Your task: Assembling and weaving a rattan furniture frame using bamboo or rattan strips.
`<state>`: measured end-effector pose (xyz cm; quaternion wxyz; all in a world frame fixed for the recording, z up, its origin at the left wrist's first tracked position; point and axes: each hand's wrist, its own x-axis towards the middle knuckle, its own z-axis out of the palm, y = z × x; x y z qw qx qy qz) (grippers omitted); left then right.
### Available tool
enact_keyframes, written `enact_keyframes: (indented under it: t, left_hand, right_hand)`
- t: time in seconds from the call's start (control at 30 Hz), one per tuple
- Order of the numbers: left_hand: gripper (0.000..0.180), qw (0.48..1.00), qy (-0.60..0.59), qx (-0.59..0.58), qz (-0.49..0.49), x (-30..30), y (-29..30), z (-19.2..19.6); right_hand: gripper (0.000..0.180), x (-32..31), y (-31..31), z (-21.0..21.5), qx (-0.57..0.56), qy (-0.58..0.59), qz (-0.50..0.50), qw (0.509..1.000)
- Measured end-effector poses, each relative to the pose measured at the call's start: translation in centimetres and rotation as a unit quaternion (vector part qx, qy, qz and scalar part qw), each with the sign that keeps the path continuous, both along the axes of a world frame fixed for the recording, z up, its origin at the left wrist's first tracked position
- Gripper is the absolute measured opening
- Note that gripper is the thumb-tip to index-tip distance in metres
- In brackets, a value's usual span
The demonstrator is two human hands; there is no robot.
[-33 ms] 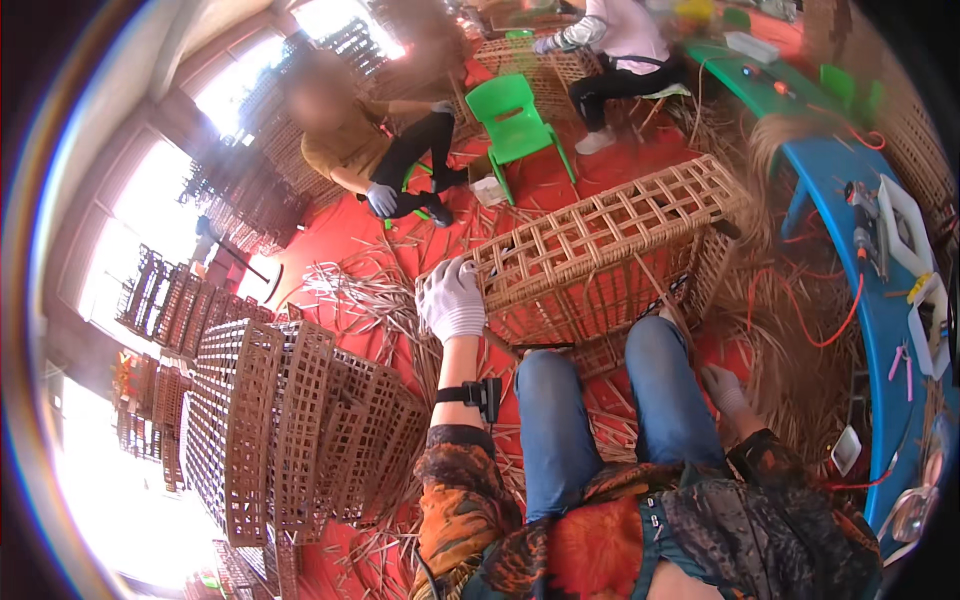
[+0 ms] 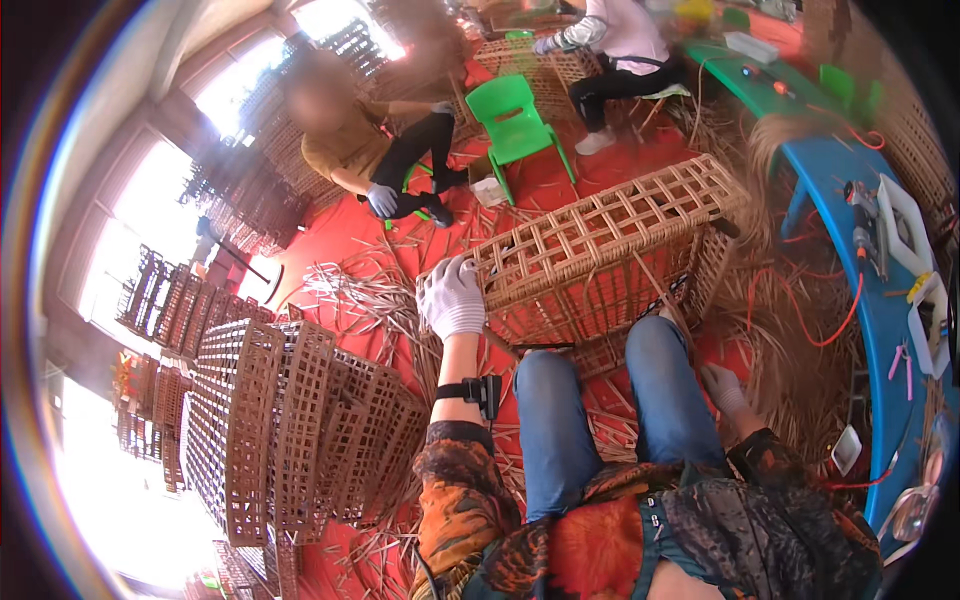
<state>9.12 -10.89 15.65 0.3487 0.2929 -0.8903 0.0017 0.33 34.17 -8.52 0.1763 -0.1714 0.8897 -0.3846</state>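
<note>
A woven wicker basket (image 2: 600,235) lies on its side before my knees, its latticed face up and its open side toward me. My left hand (image 2: 452,297), in a white knit glove, is closed over the basket's left end; the fingertips are partly hidden by the weave. A loose cane strip (image 2: 658,288) slants down from the rim toward my right knee. Low beside that knee, my right hand (image 2: 727,388), also gloved, reaches toward the strewn floor, with its visible fingers loosely stretched and nothing seen in them.
Stacked woven baskets (image 2: 290,420) rise at my left. Cane strips (image 2: 365,300) litter the red floor, with a thick bundle (image 2: 800,390) at right. A blue table (image 2: 850,220) holds tools and white trays. Beyond the basket are a green chair (image 2: 512,120) and two seated people.
</note>
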Motion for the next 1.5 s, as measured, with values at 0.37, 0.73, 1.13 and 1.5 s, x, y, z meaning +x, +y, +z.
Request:
enact_keyframes:
  t: [0.37,0.73,1.13,1.5]
  left_hand:
    - [0.034,0.994,-0.087,0.049,0.044,-2.6,-1.5,0.9]
    - [0.034,0.994,-0.087,0.034,0.060,-5.3,-3.4,-0.1]
    - [0.035,0.992,-0.104,0.016,0.062,-5.6,-3.3,0.2]
    - [0.046,0.978,-0.185,0.056,0.083,-8.9,-6.1,-0.7]
  right_hand:
    - [0.031,0.2,-0.5,3.1,-0.031,0.020,-0.004,0.999]
    - [0.034,-1.4,-0.8,4.8,0.019,0.006,-0.023,1.000]
    - [0.030,-4.5,2.7,7.7,0.058,0.148,-0.031,0.987]
    - [0.021,-3.9,3.4,6.0,0.007,0.292,-0.003,0.956]
